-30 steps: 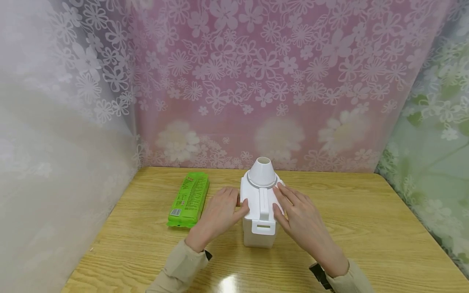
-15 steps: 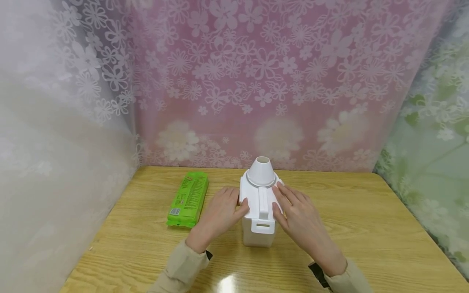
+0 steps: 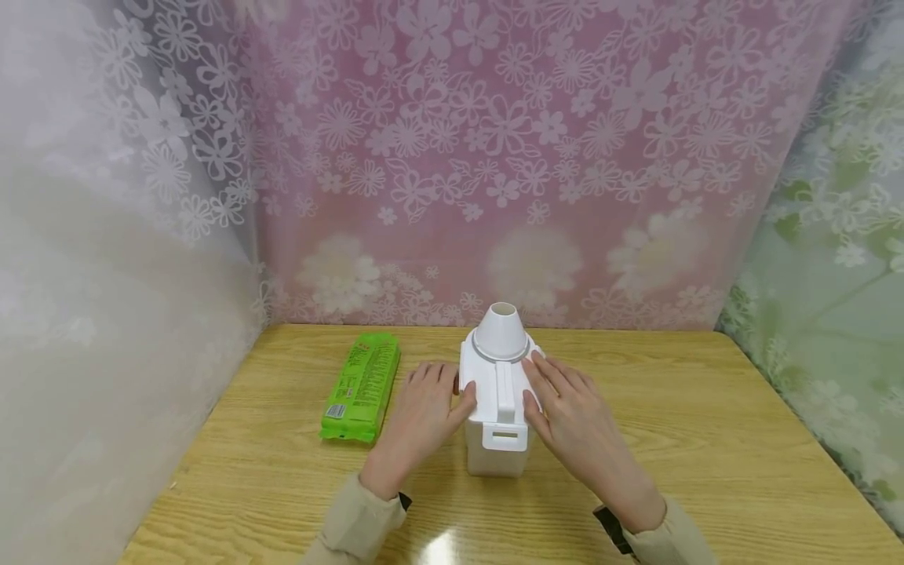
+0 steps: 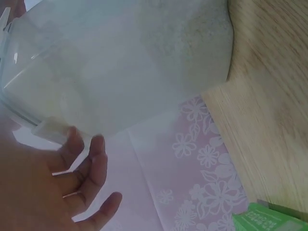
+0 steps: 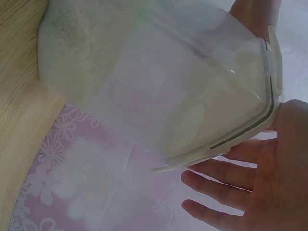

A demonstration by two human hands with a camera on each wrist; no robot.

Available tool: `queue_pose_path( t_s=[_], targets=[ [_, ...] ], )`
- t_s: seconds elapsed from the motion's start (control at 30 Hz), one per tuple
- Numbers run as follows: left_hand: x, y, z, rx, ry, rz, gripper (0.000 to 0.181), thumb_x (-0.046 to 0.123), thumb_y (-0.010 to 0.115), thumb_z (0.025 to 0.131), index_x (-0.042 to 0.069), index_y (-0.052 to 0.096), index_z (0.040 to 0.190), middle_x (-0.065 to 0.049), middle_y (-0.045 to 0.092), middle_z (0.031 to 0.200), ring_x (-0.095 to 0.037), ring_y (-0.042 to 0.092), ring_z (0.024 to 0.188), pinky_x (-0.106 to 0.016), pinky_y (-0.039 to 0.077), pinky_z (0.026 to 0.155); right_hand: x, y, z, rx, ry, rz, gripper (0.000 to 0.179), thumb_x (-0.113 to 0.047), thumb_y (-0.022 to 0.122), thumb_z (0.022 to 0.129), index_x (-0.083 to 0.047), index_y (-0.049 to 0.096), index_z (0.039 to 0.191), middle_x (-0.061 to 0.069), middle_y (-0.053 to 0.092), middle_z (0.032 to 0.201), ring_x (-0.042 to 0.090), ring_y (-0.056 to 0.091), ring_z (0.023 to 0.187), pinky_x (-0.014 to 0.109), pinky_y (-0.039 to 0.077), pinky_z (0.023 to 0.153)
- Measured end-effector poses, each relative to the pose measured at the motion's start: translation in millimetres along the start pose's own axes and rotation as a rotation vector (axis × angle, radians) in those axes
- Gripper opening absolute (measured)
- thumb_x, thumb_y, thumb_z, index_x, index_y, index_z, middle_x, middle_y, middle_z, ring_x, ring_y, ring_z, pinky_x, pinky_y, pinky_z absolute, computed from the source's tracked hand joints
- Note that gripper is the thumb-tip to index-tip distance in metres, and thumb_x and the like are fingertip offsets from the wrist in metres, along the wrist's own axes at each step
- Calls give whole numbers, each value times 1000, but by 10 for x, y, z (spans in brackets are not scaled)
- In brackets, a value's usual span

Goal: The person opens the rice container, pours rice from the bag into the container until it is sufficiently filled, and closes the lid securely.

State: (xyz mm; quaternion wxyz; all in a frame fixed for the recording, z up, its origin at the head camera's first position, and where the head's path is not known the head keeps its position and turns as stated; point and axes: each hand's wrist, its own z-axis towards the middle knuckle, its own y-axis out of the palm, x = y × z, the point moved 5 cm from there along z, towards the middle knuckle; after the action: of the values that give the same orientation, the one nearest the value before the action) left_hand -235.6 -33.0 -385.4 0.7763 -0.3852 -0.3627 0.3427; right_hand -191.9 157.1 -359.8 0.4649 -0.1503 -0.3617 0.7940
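Note:
A translucent plastic storage container (image 3: 497, 461) stands upright on the table. Its white lid (image 3: 487, 396) carries a cone-shaped cup (image 3: 501, 333) at the far end and a raised strip along the middle. Pale, grainy contents show through the container's lower part in both wrist views. My left hand (image 3: 422, 412) has its thumb on the lid's left edge. In the left wrist view its fingers curl beside a side clip (image 4: 52, 130), a fingertip right at it. My right hand (image 3: 582, 424) lies along the lid's right edge, thumb and fingertips touching the top, its fingers nearly straight.
A green printed packet (image 3: 362, 386) lies on the wooden table (image 3: 692, 439) to the left of the container. Floral curtains (image 3: 530, 173) hang behind the table and at both sides. A front latch (image 3: 504, 437) with a slot hangs from the lid's near end.

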Motion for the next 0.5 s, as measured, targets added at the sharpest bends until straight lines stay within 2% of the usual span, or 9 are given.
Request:
queue_pose_path(
  t_s=[0.13, 0.27, 0.37, 0.5],
  targets=[
    [21, -44, 14, 113, 25, 39, 39, 43, 48, 100, 7, 61, 107, -9, 63, 102, -28, 59, 102, -47, 49, 94, 0, -1, -6, 2, -1, -3, 65, -39, 21, 111, 5, 64, 131, 24, 66, 128, 41, 66, 110, 53, 53, 92],
    [66, -109, 13, 223, 97, 103, 46, 40, 53, 97, 2, 61, 121, -13, 65, 111, -31, 62, 106, -48, 51, 93, 1, 3, -10, 2, 3, -6, 65, -38, 21, 111, 5, 65, 130, 23, 66, 128, 40, 66, 109, 53, 53, 92],
    [108, -139, 6, 247, 144, 116, 44, 37, 54, 98, 3, 61, 126, -13, 66, 118, -31, 63, 110, -48, 51, 95, 0, 4, -10, 1, 2, -10, 64, -38, 22, 111, 5, 65, 130, 23, 67, 128, 40, 66, 109, 53, 53, 92],
    [174, -174, -12, 255, 201, 81, 39, 32, 54, 101, 7, 63, 130, -10, 65, 128, -30, 63, 114, -47, 49, 101, -5, 4, -9, 10, -5, -14, 63, -37, 22, 111, 5, 65, 130, 23, 67, 127, 40, 66, 108, 53, 53, 91]
  ],
)
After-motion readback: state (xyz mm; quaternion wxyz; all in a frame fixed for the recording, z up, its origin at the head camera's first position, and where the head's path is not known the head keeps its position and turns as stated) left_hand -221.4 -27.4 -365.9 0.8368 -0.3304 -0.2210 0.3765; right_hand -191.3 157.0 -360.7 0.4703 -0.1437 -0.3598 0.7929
